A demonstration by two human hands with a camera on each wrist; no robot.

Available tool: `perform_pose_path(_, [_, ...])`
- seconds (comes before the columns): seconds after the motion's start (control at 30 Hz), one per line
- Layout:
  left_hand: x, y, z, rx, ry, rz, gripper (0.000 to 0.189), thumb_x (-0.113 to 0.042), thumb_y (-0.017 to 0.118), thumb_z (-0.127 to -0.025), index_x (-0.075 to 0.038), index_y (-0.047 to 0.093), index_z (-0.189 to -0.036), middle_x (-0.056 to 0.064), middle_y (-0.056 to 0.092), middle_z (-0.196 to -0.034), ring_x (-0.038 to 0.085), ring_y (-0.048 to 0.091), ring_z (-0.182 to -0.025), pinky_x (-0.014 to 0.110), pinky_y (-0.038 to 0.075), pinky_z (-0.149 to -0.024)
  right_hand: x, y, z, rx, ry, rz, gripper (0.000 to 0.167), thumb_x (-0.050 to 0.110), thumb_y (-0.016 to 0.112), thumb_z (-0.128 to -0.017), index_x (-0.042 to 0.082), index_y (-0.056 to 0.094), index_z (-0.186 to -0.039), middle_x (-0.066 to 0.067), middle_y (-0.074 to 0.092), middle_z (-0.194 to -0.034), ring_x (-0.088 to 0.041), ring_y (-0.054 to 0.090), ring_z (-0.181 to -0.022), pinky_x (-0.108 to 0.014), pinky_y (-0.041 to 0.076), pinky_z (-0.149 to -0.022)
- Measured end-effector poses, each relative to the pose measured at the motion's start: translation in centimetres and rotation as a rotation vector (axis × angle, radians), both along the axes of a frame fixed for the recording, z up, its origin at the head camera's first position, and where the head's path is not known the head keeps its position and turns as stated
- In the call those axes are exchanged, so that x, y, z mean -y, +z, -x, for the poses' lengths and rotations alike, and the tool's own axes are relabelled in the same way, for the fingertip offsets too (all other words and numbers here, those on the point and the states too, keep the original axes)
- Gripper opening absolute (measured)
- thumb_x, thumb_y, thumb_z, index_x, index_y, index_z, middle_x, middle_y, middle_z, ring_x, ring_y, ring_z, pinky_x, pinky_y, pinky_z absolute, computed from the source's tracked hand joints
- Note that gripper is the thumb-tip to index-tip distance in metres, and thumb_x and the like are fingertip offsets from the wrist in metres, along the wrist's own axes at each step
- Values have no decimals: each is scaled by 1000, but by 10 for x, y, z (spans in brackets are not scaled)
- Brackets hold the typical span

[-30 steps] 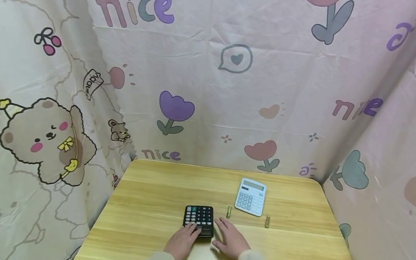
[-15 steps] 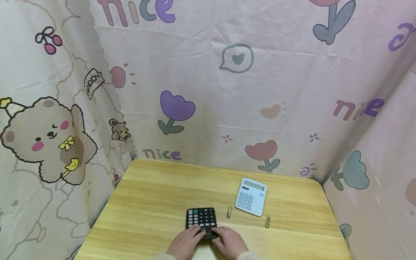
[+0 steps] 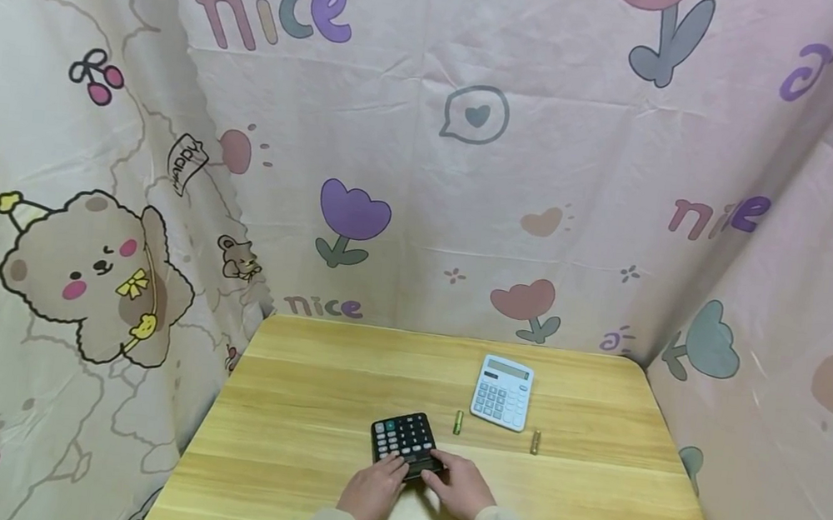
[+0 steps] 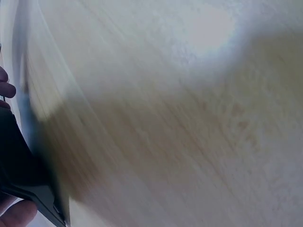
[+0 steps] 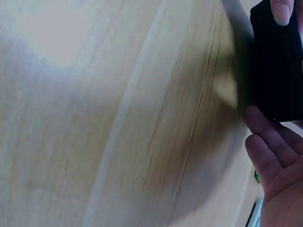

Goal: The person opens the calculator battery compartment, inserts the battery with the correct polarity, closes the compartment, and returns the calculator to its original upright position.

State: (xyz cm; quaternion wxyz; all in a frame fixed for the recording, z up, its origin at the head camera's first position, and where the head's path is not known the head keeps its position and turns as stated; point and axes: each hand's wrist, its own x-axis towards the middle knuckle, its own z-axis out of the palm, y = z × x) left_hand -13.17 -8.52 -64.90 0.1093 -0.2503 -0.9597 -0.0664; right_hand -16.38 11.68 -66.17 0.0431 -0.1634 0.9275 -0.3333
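Note:
A black calculator (image 3: 405, 436) with white, black and green keys is slightly turned on the wooden table, its display end toward the person. My left hand (image 3: 374, 487) grips its near left part, fingers over the display end. At the near right corner my right hand (image 3: 465, 489) holds it between thumb and fingers. The left wrist view catches the calculator's dark side (image 4: 16, 151) at its left border, with a thumb below. In the right wrist view, the calculator's dark edge (image 5: 277, 71) fills the upper right, with fingers (image 5: 265, 149) beneath it. Much of its underside is hidden.
A white calculator (image 3: 502, 392) lies farther back to the right. Nearby are a green battery (image 3: 458, 422) and a gold-coloured battery (image 3: 535, 442). The wooden table (image 3: 279, 431) meets a printed curtain (image 3: 425, 169) behind it, with more curtain on both sides.
My right hand has moved left onto the black calculator's near corner. The calculator has shifted slightly right and turned counterclockwise, with my left hand following it.

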Motion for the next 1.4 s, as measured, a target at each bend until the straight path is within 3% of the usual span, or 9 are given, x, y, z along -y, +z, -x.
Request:
perform_pose_path(0.23, [-2, -6, 1, -29, 13, -5, 31, -28, 69, -87, -14, 71, -114, 4, 68, -117, 22, 63, -109, 37, 57, -83, 1, -2, -1, 1, -11, 62, 54, 51, 61, -90, 9, 65, -123, -8, 68, -115, -25, 63, -104, -46, 51, -89])
perform_pose_path(0.43, [-3, -6, 1, -34, 34, 4, 31, -32, 67, -88, -17, 71, -116, 2, 68, -117, 21, 64, -108, 36, 57, -81, 2, 0, -1, 57, -13, 159, 47, 46, 65, -88, 11, 68, -118, -4, 69, -111, -18, 66, -96, -39, 54, -84])
perform_pose_path(0.6, [-6, -4, 1, -11, 28, 10, 32, -35, 67, -88, -20, 70, -116, 0, 68, -116, 20, 65, -106, 36, 57, -81, 6, 2, 0, 100, -123, 280, 30, 33, 65, -91, 8, 72, -107, -5, 72, -99, -15, 67, -86, -31, 56, -76])
perform_pose_path(0.77, [-8, -2, 1, 41, 1, 16, 33, -36, 67, -88, -22, 69, -117, -1, 68, -117, 20, 64, -106, 37, 56, -82, 11, 5, 0, 109, -240, 325, 17, 17, 67, -87, 5, 75, -96, -5, 73, -91, -17, 67, -85, -29, 55, -72])
perform_pose_path(0.9, [-8, -2, 0, 74, -19, 10, 33, -36, 67, -88, -22, 69, -118, -1, 67, -117, 18, 63, -106, 36, 56, -82, 13, 6, 0, 149, -313, 335, 14, 12, 67, -85, 5, 76, -94, -6, 73, -90, -16, 64, -81, -30, 54, -69])
perform_pose_path(1.17, [-3, -5, 1, 3, -74, -19, 31, -36, 68, -87, -22, 71, -115, 1, 67, -115, 17, 63, -105, 34, 55, -84, 16, 11, -1, 171, -442, 330, 15, 10, 65, -81, 8, 77, -89, -5, 73, -88, -14, 61, -79, -29, 50, -65])
perform_pose_path(1.4, [2, -7, 2, 46, -80, -79, 34, -40, 65, -89, -23, 69, -118, 2, 64, -119, 17, 60, -108, 37, 53, -88, 16, 15, -1, 177, -497, 332, 14, 10, 65, -80, 9, 77, -88, -4, 73, -88, -16, 63, -83, -32, 51, -69])
